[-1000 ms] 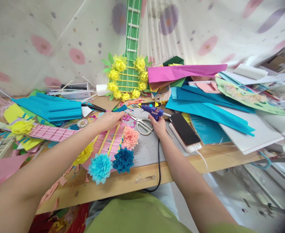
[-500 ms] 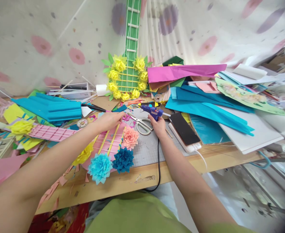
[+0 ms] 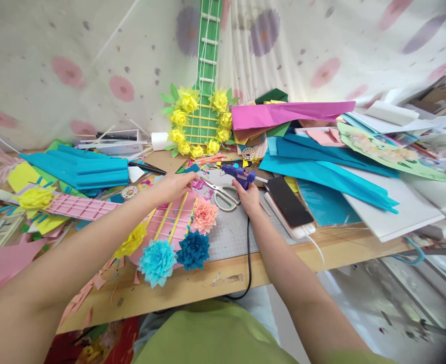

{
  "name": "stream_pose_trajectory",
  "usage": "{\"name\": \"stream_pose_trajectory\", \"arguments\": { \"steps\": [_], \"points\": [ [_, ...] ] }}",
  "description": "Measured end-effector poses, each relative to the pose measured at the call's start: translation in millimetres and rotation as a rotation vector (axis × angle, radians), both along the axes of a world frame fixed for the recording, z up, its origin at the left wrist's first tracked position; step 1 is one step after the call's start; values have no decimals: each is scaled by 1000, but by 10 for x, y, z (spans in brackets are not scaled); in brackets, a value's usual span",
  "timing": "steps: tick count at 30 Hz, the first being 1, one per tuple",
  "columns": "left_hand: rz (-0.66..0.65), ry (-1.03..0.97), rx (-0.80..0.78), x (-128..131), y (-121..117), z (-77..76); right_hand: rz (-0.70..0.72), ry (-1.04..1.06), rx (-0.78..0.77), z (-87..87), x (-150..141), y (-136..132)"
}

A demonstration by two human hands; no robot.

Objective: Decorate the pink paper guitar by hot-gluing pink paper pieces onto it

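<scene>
A pink paper guitar [image 3: 172,215] lies on the grey cutting mat [image 3: 223,237], its body trimmed with a yellow flower [image 3: 132,240], a light blue flower [image 3: 157,263], a dark blue flower [image 3: 193,249] and a coral flower [image 3: 204,216]. At the upper edge of its body, my left hand [image 3: 175,187] is closed with fingertips together; what they hold is hidden. My right hand [image 3: 249,197] is wrapped round the handle of a purple hot glue gun [image 3: 239,175], whose nozzle points left. Open scissors [image 3: 225,196] lie between my hands, beside the guitar.
A black phone [image 3: 289,201] rests on a white power strip [image 3: 299,230] to the right. Behind stands a green paper guitar [image 3: 204,119] with yellow flowers. Folded blue paper [image 3: 82,169] lies left; more coloured sheets [image 3: 329,167] pile up right. A black cord [image 3: 249,253] crosses the table edge.
Both hands, the glue gun and the pink guitar keep practically the same places. The whole view has only shifted very slightly.
</scene>
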State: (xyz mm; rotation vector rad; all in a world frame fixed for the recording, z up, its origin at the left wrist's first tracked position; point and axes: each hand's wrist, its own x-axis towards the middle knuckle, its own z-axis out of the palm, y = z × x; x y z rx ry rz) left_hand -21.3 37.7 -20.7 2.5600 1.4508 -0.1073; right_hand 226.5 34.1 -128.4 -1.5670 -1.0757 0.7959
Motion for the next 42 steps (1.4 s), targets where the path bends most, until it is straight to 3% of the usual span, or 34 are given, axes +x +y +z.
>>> {"name": "stream_pose_trajectory", "arguments": {
  "steps": [4, 10, 13, 16, 22, 28, 42],
  "points": [
    [38, -120, -21, -28, 22, 34, 2, -5, -11, -4, 6, -1],
    [92, -664, -158, -121, 161, 21, 5, -3, 8, -9, 2, -1],
    [158, -789, -195, -153, 207, 30, 0, -9, 13, -2, -1, -4],
    [147, -716, -163, -191, 208, 40, -2, -15, 6, -9, 3, -2],
    [98, -319, -28, -239, 126, 44, 5, -13, 12, -61, 17, 18],
    [76, -46, -15, -155, 34, 60, -1, -29, -1, -57, 19, 13],
    [82, 50, 13, -128, 24, 1, -3, -19, 1, -33, 10, 3]
  ]
}}
